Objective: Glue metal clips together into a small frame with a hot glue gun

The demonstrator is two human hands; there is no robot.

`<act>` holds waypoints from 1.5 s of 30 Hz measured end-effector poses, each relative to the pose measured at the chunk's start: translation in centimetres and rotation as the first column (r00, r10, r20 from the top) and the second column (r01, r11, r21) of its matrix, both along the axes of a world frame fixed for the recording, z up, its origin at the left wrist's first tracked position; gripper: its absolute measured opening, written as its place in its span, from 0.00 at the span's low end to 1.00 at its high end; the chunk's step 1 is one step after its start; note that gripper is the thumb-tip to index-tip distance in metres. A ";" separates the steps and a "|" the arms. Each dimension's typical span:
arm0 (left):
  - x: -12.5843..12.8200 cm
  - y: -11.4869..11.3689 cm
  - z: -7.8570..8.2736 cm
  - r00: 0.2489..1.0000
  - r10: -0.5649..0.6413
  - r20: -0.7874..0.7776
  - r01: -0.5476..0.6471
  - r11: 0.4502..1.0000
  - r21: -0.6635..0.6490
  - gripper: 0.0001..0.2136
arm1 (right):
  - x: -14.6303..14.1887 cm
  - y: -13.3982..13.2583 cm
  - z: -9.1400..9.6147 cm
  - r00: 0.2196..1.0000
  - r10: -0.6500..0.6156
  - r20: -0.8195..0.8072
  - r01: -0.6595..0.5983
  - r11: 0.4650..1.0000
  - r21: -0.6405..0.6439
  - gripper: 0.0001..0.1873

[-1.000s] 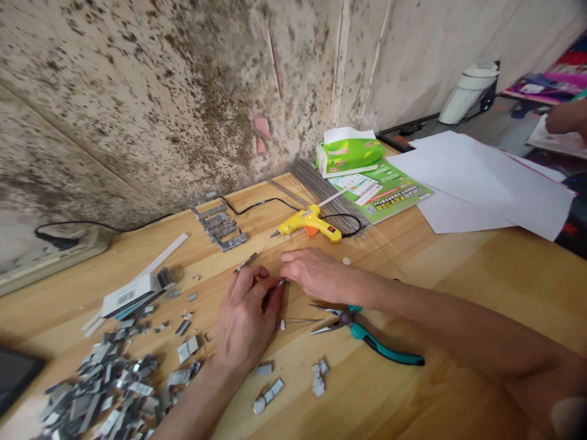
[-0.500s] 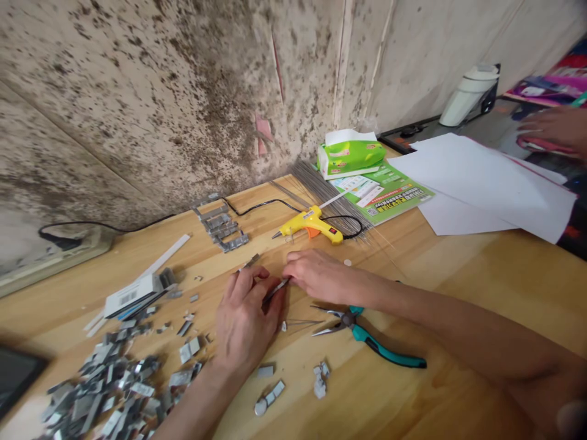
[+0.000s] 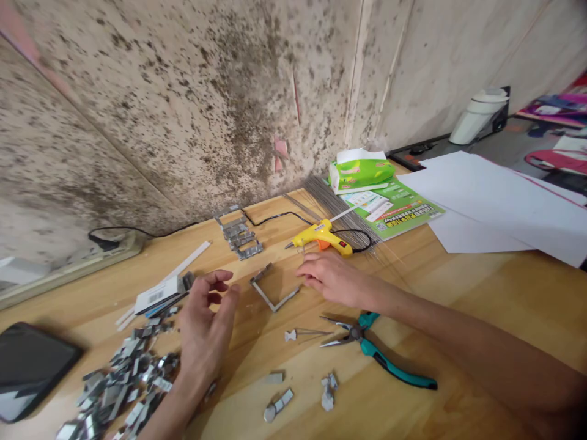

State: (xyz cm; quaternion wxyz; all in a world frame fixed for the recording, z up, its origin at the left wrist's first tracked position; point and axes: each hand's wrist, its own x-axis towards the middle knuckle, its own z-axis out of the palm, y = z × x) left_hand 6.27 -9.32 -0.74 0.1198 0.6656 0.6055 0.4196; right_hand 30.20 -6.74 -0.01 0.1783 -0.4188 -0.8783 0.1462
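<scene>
On the table lies an angular, three-sided frame of thin grey strips (image 3: 274, 305), its sides joined at corners. My left hand (image 3: 207, 321) hovers to the left of it, thumb and fingers apart and holding nothing. Close by the frame's right end is my right hand (image 3: 328, 278), its fingers loosely bent with a gap between them; whether a fingertip touches the strip I cannot tell. Below that hand rest long-nose pliers (image 3: 389, 363) with teal handles, jaws spread. A yellow hot glue gun (image 3: 321, 234) lies just behind my right hand.
Many small grey metallic pieces (image 3: 131, 366) are heaped at the left, near a dark phone-like device (image 3: 34, 366). At the back are joined grey pieces (image 3: 241, 235), thin wires (image 3: 337, 205), a tissue pack (image 3: 362, 171) and white paper sheets (image 3: 490, 195). A cable (image 3: 147, 232) runs along the wall.
Both hands were together on the grey strips; now the left has drawn away to the left and opened, uncovering the frame. The right has loosened its fingers. The view has shifted slightly.
</scene>
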 end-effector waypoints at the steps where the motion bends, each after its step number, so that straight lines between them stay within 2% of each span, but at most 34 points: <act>1: -0.2 0.2 -0.1 1.000 0.007 0.016 -0.006 0.998 -0.058 0.11 | 0.0 0.0 -0.1 1.000 0.000 -0.012 0.000 1.000 -0.005 0.08; 3: -0.2 0.3 -0.1 0.999 0.022 0.039 -0.016 0.990 -0.137 0.11 | -0.1 0.0 -0.5 1.000 0.002 -0.026 -0.002 1.000 -0.008 0.07; 4: 0.0 0.2 -0.1 0.999 0.013 0.029 -0.009 0.992 -0.124 0.11 | -0.1 0.1 -0.6 1.000 0.002 -0.029 -0.002 1.000 -0.009 0.06; 7: 0.9 -0.5 0.3 0.995 -0.066 -0.076 0.070 0.996 0.053 0.07 | -0.1 0.1 -1.0 0.999 0.011 -0.040 -0.012 1.000 -0.010 0.06; 9: 1.8 -1.1 0.4 0.968 -0.162 -0.192 0.195 0.965 0.173 0.04 | -0.1 0.0 -1.2 0.998 0.021 -0.050 -0.022 1.000 -0.008 0.06; 11: 2.5 -1.6 0.4 0.925 -0.231 -0.301 0.299 0.932 0.204 0.05 | -0.2 0.0 -1.4 0.998 0.018 -0.066 -0.018 1.000 -0.009 0.06; 13: 3.0 -1.8 0.1 0.889 -0.254 -0.380 0.344 0.919 0.191 0.06 | -0.3 0.0 -1.5 0.995 0.001 -0.098 -0.002 1.000 -0.014 0.06; 17: 3.3 -1.8 -0.5 0.864 -0.258 -0.432 0.359 0.918 0.170 0.05 | -0.4 -0.1 -1.4 0.986 0.028 -0.163 -0.030 0.999 -0.011 0.06; 24: 3.5 -1.6 -0.5 0.850 -0.270 -0.452 0.371 0.916 0.151 0.05 | -0.3 -0.3 -1.7 0.980 0.112 -0.164 -0.105 0.993 0.051 0.07; 45: 3.9 -1.5 -0.8 0.849 -0.288 -0.443 0.378 0.917 0.129 0.06 | -0.5 -0.2 -1.9 0.975 0.156 -0.158 -0.141 0.985 0.103 0.07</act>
